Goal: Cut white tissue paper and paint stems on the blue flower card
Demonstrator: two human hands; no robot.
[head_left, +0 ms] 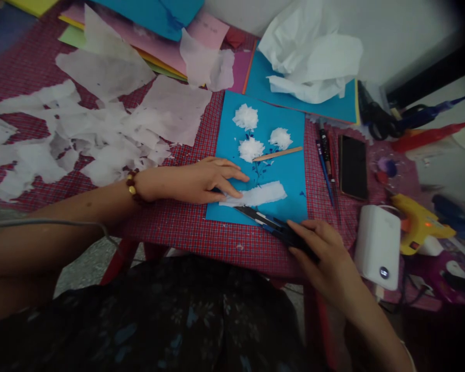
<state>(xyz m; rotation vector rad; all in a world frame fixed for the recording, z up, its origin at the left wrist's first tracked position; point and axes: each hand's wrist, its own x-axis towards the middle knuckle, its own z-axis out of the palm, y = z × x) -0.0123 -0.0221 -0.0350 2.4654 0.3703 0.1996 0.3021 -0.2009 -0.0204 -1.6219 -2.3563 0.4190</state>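
My left hand (209, 181) lies low over the blue sheet (217, 155), fingers stretched out and fingertips on the left end of a white paper strip (263, 194). In my right hand (321, 248) is a pair of dark scissors (271, 225), its blades pointing left along the strip's lower edge. Whether the blades touch the strip I cannot tell. Above the strip sit three fluffy white paper flowers, one at the top (246, 117), one at the right (280, 138) and one lower left (251, 149). A thin wooden stick (277, 154) rests beside them among small dark blue scraps.
Torn white tissue paper (112, 124) spreads over the checked tablecloth (201, 237) at left. Coloured sheets (151, 31) and crumpled white paper (313, 57) lie behind. At right are pens (325, 155), a phone (353, 166), a white power bank (378, 245) and a yellow glue gun (420, 225).
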